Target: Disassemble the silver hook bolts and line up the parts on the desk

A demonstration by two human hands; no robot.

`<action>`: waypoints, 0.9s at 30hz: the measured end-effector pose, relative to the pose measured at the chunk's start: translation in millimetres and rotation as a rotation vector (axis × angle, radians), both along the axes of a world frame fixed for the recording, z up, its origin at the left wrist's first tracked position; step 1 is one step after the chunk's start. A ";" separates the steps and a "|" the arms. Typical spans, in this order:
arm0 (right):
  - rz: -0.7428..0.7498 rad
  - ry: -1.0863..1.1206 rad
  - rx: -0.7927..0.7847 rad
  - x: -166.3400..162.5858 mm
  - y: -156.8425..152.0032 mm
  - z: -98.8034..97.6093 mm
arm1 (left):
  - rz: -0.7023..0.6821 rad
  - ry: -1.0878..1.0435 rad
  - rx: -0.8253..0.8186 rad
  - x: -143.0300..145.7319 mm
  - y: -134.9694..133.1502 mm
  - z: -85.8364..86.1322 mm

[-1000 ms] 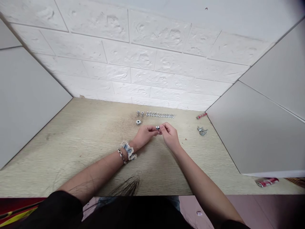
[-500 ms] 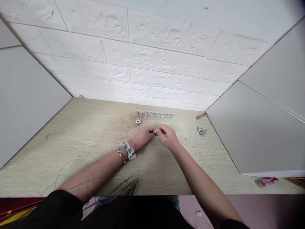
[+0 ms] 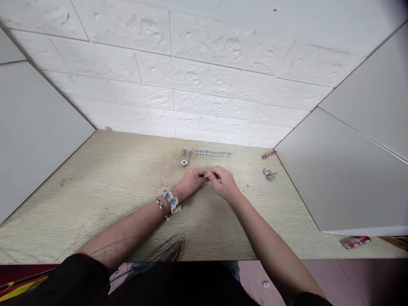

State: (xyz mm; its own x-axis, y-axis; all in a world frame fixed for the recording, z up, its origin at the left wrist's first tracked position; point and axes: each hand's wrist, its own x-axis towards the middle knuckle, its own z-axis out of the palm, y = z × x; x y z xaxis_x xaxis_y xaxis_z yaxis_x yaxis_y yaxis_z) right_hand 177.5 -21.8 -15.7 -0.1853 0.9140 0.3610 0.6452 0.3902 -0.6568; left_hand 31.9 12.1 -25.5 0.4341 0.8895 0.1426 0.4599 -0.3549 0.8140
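Note:
My left hand (image 3: 192,180) and my right hand (image 3: 224,184) meet over the middle of the table. Between their pinched fingertips is a small shiny metal bolt (image 3: 205,176), mostly covered by the fingers. Both hands are closed on it. Just beyond the left hand lies a round metal piece with a dark hole (image 3: 184,163). Two short metal fittings (image 3: 189,151) stand behind that. To their right runs a neat row of several small bolts (image 3: 213,153). A loose little heap of bolts (image 3: 270,174) lies off to the right of my right hand.
The pale wooden table (image 3: 127,170) ends at a white brick-patterned wall (image 3: 191,102), with grey panels on both sides. A red cylinder (image 3: 268,154) lies by the right panel, and another red cylinder (image 3: 356,242) near the front right edge. Dark specks dot the wood.
My fingers have shifted slightly around the bolt, and a little more of it shows. The objects on the table have stayed in place.

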 end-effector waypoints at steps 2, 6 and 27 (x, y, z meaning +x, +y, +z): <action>-0.033 0.032 -0.009 -1.0 -0.3 1.0 | 0.004 -0.017 0.002 0.2 -0.6 0.7; -0.084 0.096 -0.042 -2.3 -0.4 1.9 | -0.006 -0.050 0.025 0.5 -0.7 0.6; -0.082 0.169 -0.086 -0.2 0.1 -0.4 | -0.055 -0.071 0.033 -0.9 -0.1 1.3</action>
